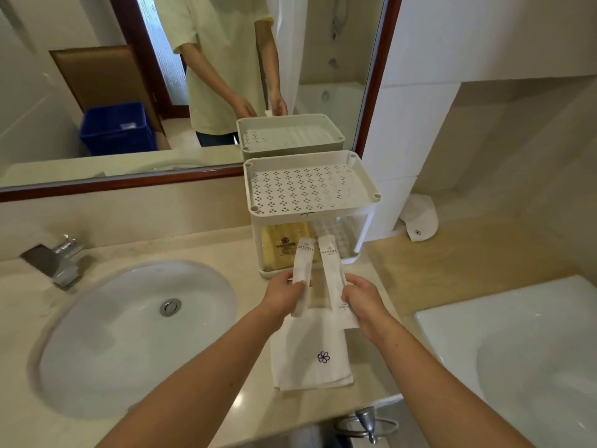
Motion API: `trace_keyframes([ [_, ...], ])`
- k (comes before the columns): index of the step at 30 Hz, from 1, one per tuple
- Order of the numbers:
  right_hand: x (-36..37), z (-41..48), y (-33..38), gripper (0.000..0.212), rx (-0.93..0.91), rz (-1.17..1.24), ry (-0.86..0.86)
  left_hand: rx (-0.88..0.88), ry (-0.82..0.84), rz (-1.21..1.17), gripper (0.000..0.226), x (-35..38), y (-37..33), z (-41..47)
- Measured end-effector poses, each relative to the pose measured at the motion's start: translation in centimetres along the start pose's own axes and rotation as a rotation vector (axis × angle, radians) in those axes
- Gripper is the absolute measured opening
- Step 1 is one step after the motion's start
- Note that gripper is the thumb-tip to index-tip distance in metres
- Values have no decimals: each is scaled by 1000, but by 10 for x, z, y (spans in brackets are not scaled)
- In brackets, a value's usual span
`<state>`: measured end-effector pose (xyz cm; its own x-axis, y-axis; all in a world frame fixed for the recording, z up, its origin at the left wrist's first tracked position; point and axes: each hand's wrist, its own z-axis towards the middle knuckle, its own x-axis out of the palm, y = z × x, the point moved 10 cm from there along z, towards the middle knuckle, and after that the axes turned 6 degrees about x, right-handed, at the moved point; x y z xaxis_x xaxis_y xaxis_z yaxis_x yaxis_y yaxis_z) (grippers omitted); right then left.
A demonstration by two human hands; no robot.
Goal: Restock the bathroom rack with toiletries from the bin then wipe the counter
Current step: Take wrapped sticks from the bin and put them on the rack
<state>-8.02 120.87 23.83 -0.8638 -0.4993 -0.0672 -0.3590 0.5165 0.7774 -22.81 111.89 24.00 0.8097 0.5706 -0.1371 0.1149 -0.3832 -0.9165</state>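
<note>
A metal ring fitting (368, 425) hangs below the front edge of the counter (226, 250). Just behind that edge, a folded white towel (310, 357) with a purple flower emblem lies flat on the counter, right of the sink (129, 334).

Both forearms reach forward over the towel. The left hand (284, 294) holds a long white packet (303, 263), its fingers (298, 287) curled round the packet's lower half. The right hand (363, 300) holds a second white packet (329, 263), its fingers (350, 294) pinching it near the middle. The two packets stand nearly upright and just beside each other, their upper ends in front of the rack's lower tier. Whether they touch the rack cannot be told.

The rack (313, 211), white and two-tiered, stands at the back of the counter against the mirror (97, 92). Its perforated top tray holds nothing. The lower tier holds yellow toiletry items (281, 244) on its left side.

A chrome faucet (55, 260) stands at the sink's far left. A second white cloth (420, 218) lies crumpled in the far right corner. A white bathtub (517, 350) adjoins the counter's right edge. The blue bin (116, 130) shows only as a reflection in the mirror.
</note>
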Motion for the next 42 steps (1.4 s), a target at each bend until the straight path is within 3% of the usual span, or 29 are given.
trace_keyframes([
  [15, -2, 126, 55, 56, 18, -207, 112, -173, -172, -58, 39, 43, 5, 117],
  [25, -8, 188, 49, 57, -35, -193, 64, -138, -264, -30, 48, 65, 29, 180],
  [30, -4, 210, 38, 60, -89, -223, 31, -29, -275, -51, 60, 64, 34, 195],
  [34, 3, 224, 40, 63, -137, -261, 12, 50, -256, -37, 60, 62, 33, 210],
  [42, 14, 243, 45, 59, -236, -486, -7, 40, -182, 101, 51, 71, 40, 231],
])
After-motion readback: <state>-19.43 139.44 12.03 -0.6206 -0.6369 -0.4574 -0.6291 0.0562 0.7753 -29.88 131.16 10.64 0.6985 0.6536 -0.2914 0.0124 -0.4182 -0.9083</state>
